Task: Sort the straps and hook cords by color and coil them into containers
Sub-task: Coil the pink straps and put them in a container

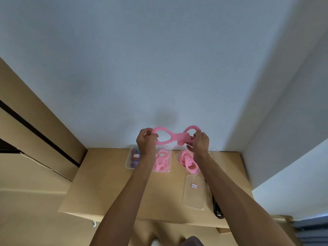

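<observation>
I hold a pink strap [171, 136] up in the air above the table, twisted into two loops. My left hand [146, 140] pinches its left loop and my right hand [200, 140] grips the right loop beside the knotted middle. Below, a clear container [163, 161] holds coiled pink straps. A loose pile of pink straps [188, 162] lies to its right. Another clear container [132, 158] at the left holds purple and blue cords.
A clear lid [194, 191] with a red-edged label lies on the tan table [110, 183]. A dark cord [216, 207] runs along the table's right side. The white wall stands just behind; tan cabinets are at left.
</observation>
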